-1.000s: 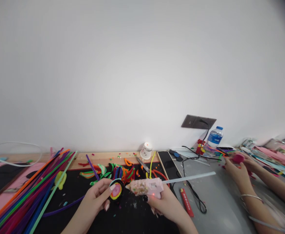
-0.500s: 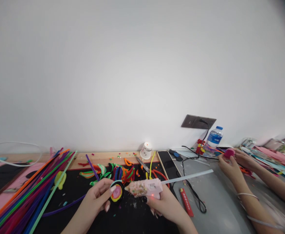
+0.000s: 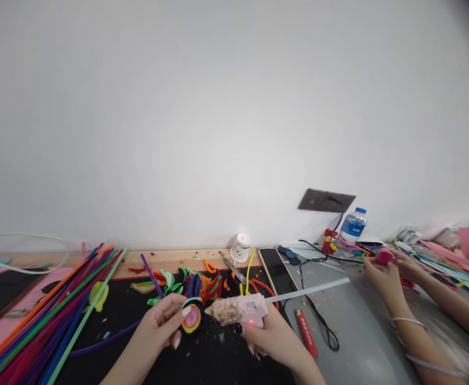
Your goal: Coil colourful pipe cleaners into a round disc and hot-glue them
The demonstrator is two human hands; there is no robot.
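Note:
Between the thumb and fingers of my left hand [image 3: 163, 323] is a round coil of pipe cleaner [image 3: 193, 316], pink in the middle with orange, yellow and black rings. My right hand [image 3: 264, 334] grips a pink glue gun [image 3: 238, 310] with a small red light lit. Its nozzle points left and meets or nearly meets the coil's black edge. A long translucent glue stick [image 3: 310, 290] juts from the gun's back end. Behind my hands lie bent pipe-cleaner pieces [image 3: 194, 286] in green, orange and blue on the black mat [image 3: 218, 363].
Long pipe cleaners [image 3: 58, 315] lie in a bundle at left. Further back are a paper cup [image 3: 240, 247], scissors [image 3: 234, 269] and a phone [image 3: 276, 271]. A red lighter [image 3: 306, 332], black cable [image 3: 322, 321] and water bottle [image 3: 353, 224] are to the right, beside a co-worker's hands [image 3: 387, 272].
My hands, the coil and the glue gun stay almost where they were. At right, the co-worker's hands and the pink piece they hold have shifted slightly right and down.

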